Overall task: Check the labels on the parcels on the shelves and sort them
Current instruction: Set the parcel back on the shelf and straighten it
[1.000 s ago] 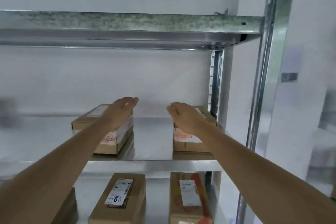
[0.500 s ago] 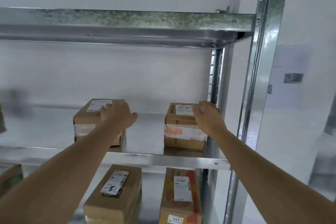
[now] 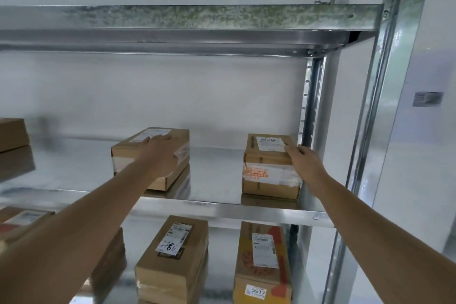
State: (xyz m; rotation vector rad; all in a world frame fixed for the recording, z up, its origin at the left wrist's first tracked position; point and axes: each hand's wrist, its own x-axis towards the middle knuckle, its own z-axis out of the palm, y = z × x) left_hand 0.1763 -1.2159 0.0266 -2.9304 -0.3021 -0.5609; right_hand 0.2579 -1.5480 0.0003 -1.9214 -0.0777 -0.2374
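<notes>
Cardboard parcels now sit under both my hands: left hand (image 3: pixel 158 153) rests flat on the left parcel (image 3: pixel 150 155), right hand (image 3: pixel 304 160) has moved to grip the right parcel (image 3: pixel 270 168), labels readable.

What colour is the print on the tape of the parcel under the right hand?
Orange print on whitish tape, seen in the head view.

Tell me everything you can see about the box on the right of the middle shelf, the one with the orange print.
The right-hand box is a brown cardboard parcel standing flat and upright on the metal shelf, close to the rear upright post. A white printed label lies on its top, too small to read. Clear tape with orange print wraps its front. The right hand rests on its top right edge, fingers curled over the corner beside the label.
</notes>
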